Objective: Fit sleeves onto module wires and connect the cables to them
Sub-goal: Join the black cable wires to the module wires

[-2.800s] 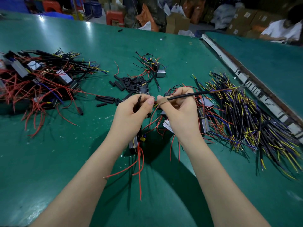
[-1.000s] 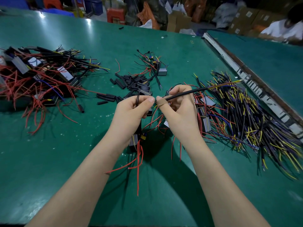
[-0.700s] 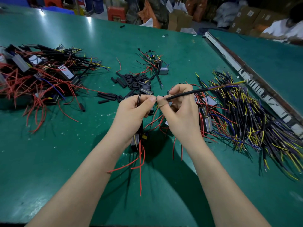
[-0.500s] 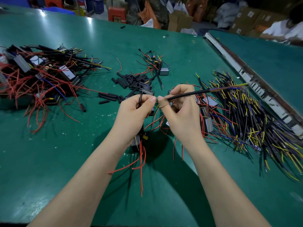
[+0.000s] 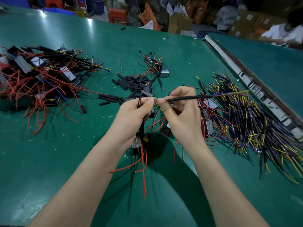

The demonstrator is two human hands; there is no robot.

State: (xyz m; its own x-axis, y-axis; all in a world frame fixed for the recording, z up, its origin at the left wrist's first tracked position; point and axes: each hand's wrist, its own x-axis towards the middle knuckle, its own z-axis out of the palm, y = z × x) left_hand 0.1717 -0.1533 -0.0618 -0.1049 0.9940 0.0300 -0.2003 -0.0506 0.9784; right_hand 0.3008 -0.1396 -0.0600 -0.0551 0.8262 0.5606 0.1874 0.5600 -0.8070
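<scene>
On my view the green table (image 5: 68, 158) carries, at its right side, the big heap of black cables (image 5: 255, 128) with yellow and blue ends, fanned out toward the right edge. Far left lies a tangle of finished modules (image 5: 37, 76) with red wires. Loose black sleeves (image 5: 131, 82) sit at the middle. My right hand (image 5: 182, 115) is closed in a pinch on one black cable (image 5: 188, 97), whose long axis runs nearly level, its blue and yellow tip pointing right. My left hand (image 5: 132, 117) is closed on thin black wires, with a small grey module (image 5: 136, 142) hanging below it, red wires (image 5: 143, 169) trailing toward me. The thumbs nearly touch.
</scene>
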